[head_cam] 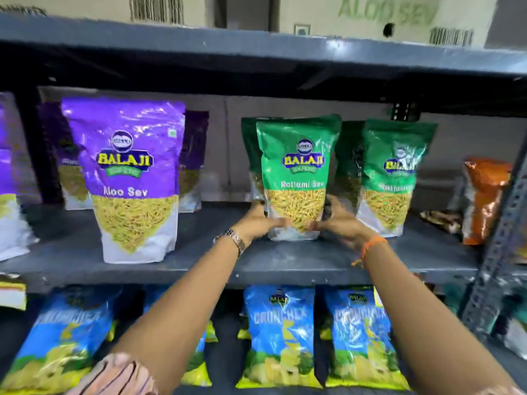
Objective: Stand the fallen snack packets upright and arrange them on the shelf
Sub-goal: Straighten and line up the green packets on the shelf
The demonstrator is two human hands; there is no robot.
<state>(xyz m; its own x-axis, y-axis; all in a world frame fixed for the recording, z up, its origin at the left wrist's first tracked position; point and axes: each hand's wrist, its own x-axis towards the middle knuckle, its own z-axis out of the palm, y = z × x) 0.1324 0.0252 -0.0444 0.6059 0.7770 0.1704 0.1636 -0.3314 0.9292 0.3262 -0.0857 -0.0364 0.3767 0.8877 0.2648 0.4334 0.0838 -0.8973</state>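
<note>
A green Ratlami Sev packet (296, 172) stands upright on the middle shelf (285, 266). My left hand (261, 222) grips its lower left side and my right hand (339, 223) grips its lower right side, thumbs across the front. Another green packet (395, 178) stands just to its right, and darker green packets stand behind both. A purple Aloo Sev packet (128, 178) stands upright to the left, with more purple packets behind it. At the far right an orange packet (482, 201) stands upright, with a brown packet (442, 219) lying flat beside it.
Blue Crunchex packets (279, 337) fill the shelf below. The upper shelf edge (256, 49) hangs just above the packets, with cardboard boxes on top. A perforated metal upright (502, 238) bounds the right side. Bare shelf lies between the purple and green packets.
</note>
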